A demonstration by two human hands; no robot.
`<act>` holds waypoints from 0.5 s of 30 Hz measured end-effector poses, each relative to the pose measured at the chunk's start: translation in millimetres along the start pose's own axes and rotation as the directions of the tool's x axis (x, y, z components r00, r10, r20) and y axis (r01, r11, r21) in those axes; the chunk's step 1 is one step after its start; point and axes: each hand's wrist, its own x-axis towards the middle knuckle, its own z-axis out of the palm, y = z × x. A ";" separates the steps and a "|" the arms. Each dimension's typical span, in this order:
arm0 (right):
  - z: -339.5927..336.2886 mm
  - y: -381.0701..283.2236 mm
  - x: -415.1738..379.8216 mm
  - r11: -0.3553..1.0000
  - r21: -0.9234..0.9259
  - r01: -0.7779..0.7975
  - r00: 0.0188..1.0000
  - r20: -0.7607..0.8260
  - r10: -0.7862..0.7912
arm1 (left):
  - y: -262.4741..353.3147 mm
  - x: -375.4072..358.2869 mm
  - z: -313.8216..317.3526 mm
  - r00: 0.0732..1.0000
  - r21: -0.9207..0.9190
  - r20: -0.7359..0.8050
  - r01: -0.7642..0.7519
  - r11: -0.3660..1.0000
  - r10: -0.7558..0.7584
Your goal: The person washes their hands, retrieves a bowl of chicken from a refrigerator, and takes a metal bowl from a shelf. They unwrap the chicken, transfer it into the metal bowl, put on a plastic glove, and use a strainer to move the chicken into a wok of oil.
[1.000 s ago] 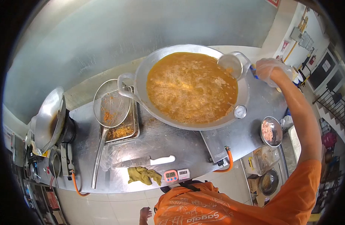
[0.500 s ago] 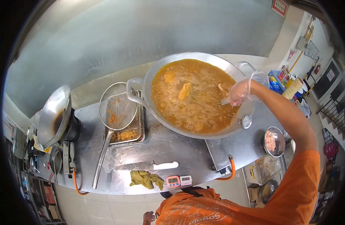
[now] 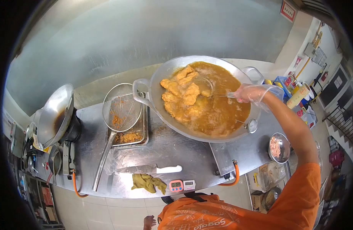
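Note:
My right hand (image 3: 246,94), in a clear plastic glove, is closed around the handle of a wire skimmer (image 3: 219,95). Its round end dips into bubbling brown oil (image 3: 230,115) in a large two-handled wok (image 3: 161,73). Golden battered fried pieces (image 3: 183,90) are bunched on the wok's left side, touching the skimmer's end or just left of it. A dial thermometer (image 3: 252,125) rests at the lower right rim. Low by my orange shirt hangs my left hand (image 3: 149,221), fingers loosely apart and holding nothing.
A long-handled strainer (image 3: 122,107) lies over a crumb-filled wire-rack tray (image 3: 140,140). In front are a knife (image 3: 145,168), a green cloth (image 3: 147,183) and timers (image 3: 176,186). A second wok (image 3: 55,119) stands left; a bowl of raw meat (image 3: 285,149) sits right.
My right hand has risen slightly with the skimmer, now more in view. Fried pieces that were mostly submerged now show as a large heap at the wok's left.

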 end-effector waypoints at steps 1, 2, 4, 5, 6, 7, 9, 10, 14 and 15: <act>2.6 3.8 -8.3 0.997 0.064 0.033 0.998 -0.057 -0.029 | 0.4 1.2 -0.5 1.000 0.001 -0.001 -0.005 1.000 0.005; 3.0 2.5 -13.3 0.996 0.087 -0.010 0.996 -0.090 0.018 | 1.0 3.1 -0.7 1.000 0.021 -0.007 -0.013 1.000 0.013; 2.6 -3.6 -23.8 0.979 0.107 -0.173 0.974 -0.127 0.186 | 2.0 6.6 -0.9 0.999 0.061 -0.020 -0.028 0.998 0.029; 1.9 -8.9 -30.0 0.951 0.103 -0.293 0.943 -0.132 0.305 | -1.5 8.7 -3.2 0.998 -0.010 0.011 -0.066 0.998 0.066; -1.8 -16.3 -37.7 0.945 0.074 -0.319 0.934 -0.144 0.326 | -7.1 13.4 -5.3 0.993 -0.084 0.038 -0.105 0.991 0.108; -6.7 -24.7 -46.5 0.938 0.044 -0.345 0.925 -0.155 0.347 | -12.3 18.4 -7.4 0.987 -0.159 0.062 -0.139 0.977 0.151; -7.9 -26.8 -55.8 0.923 0.034 -0.384 0.900 -0.208 0.382 | -14.1 20.7 -14.0 0.980 -0.165 0.104 -0.152 0.974 0.171; -6.9 -22.6 -59.8 0.917 0.054 -0.395 0.883 -0.254 0.395 | -12.7 23.6 -16.4 0.975 -0.166 0.126 -0.160 0.973 0.182; 3.7 -7.8 -69.3 0.908 -0.076 -0.412 0.823 -0.458 0.335 | -2.6 28.5 -19.5 0.990 -0.099 0.078 -0.111 0.989 0.119; 8.8 3.7 -68.0 0.899 -0.067 -0.434 0.799 -0.489 0.350 | 0.7 28.9 -19.8 0.990 -0.093 0.074 -0.109 0.990 0.116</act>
